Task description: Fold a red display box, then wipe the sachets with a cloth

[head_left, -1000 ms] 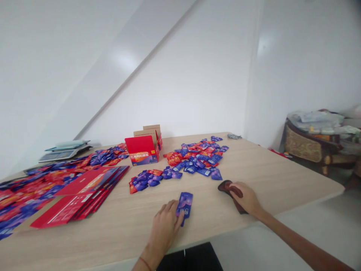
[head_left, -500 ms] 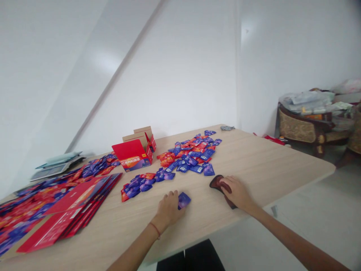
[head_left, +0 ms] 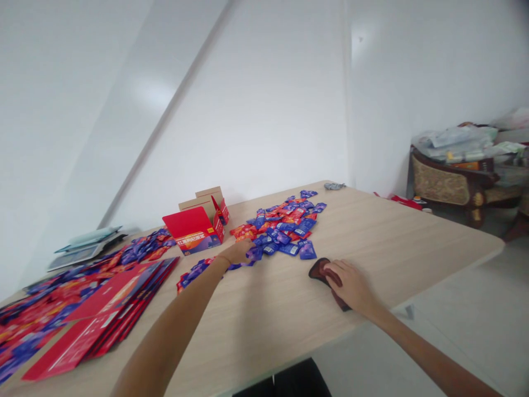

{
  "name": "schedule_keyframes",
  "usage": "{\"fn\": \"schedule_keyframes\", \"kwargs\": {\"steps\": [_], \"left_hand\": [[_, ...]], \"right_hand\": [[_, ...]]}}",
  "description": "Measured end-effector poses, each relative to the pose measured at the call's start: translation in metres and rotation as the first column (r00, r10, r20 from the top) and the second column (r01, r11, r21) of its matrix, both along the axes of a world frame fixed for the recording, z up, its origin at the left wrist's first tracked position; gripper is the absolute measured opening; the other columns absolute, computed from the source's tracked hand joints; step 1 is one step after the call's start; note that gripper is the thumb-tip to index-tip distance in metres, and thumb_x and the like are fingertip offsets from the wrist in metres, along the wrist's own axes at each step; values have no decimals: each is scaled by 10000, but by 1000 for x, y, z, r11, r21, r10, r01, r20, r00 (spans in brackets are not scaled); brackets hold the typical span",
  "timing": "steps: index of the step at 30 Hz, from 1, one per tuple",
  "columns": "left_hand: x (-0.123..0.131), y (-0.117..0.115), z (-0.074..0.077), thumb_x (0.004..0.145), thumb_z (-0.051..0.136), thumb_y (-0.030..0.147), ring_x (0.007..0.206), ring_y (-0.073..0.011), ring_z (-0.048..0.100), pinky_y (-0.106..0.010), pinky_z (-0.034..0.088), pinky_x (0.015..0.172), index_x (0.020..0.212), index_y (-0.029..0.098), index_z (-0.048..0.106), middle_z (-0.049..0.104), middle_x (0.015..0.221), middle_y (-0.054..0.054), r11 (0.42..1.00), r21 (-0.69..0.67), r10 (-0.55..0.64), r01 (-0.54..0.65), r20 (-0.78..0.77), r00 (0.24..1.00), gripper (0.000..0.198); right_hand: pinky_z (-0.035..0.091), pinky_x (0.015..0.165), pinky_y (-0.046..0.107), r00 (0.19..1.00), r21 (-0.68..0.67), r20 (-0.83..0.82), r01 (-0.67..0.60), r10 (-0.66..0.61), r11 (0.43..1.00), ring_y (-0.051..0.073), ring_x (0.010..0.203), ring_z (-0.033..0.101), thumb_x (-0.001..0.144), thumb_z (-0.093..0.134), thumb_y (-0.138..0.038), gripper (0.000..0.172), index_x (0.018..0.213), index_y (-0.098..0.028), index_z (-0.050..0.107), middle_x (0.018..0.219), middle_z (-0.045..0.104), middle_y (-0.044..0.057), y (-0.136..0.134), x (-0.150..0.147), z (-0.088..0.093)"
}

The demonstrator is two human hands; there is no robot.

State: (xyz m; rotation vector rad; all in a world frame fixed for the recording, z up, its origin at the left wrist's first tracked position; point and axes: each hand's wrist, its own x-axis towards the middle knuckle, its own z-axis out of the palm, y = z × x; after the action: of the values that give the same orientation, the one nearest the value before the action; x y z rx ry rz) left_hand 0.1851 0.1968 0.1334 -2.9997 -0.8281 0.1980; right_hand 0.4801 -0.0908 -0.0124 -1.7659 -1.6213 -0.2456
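My left hand (head_left: 239, 252) reaches over the near row of sachets, its fingers closed at a purple sachet (head_left: 254, 254) by the front of the pile. Part of that row (head_left: 194, 271) is hidden behind my wrist and forearm. Farther back lies the mixed pile of purple and orange-red sachets (head_left: 289, 226). On the right, my right hand (head_left: 349, 284) is curled over a dark reddish-brown object (head_left: 320, 269) with a black edge, resting on the table; its kind is hard to make out under my fingers.
An open red carton (head_left: 198, 234) stands behind the row. Flat red cartons (head_left: 111, 309) are stacked at left, beside a large spread of sachets (head_left: 53, 300). Packages (head_left: 88, 242) lie at the far left. A small grey item (head_left: 334, 186) sits at the table's back corner.
My left hand has moved forward and left to the sachets, and the purple sachet near the front of the table is gone from there. My right hand stays on the brown object.
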Motion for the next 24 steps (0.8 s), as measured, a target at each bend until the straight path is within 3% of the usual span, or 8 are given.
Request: {"fn": "schedule_keyframes", "kwargs": {"steps": [3,7,13,19,24], "left_hand": [[3,23,-8,743,802,376,1079,-283,644,-360,515,981,1170,193,714,706,1168,-75,996,-94,4,-9,-54,999,472],[0,38,-22,884,739,445,1048,-250,673,-434,541,952,1188,156,685,712,1166,-83,980,-192,32,-47,-80,996,422],[-8,42,-15,718,798,337,1140,-272,665,-344,526,987,1307,220,663,736,1255,-44,977,-207,46,-45,-1,999,616],[17,12,-5,946,557,277,1307,-268,570,-373,409,1135,1354,250,635,642,1417,-56,1000,8,-24,23,130,991,416],[77,-34,-22,1005,492,198,1262,-288,573,-431,423,1099,1314,220,650,644,1336,-126,975,191,-136,110,131,982,348]], "right_hand": [[486,894,405,1000,17,1,4,-4,1000,282,994,636,929,571,-239,163,1027,-245,702,1054,723,89,-1,-2,2],[480,885,401,1000,23,4,11,-11,1000,284,986,635,918,590,-221,142,1004,-249,698,1035,721,82,-1,-2,2],[461,892,390,1000,-5,-2,20,-20,1000,276,1002,630,922,597,-201,144,1011,-248,699,1057,722,76,-1,-4,5],[458,915,409,1000,-10,-5,27,-27,1000,283,1016,622,921,609,-197,141,1028,-230,695,1076,722,82,-2,-6,8],[464,931,414,1000,-11,-23,9,-9,1000,281,1016,620,918,613,-188,152,1040,-228,695,1089,720,83,0,-4,4]]}}
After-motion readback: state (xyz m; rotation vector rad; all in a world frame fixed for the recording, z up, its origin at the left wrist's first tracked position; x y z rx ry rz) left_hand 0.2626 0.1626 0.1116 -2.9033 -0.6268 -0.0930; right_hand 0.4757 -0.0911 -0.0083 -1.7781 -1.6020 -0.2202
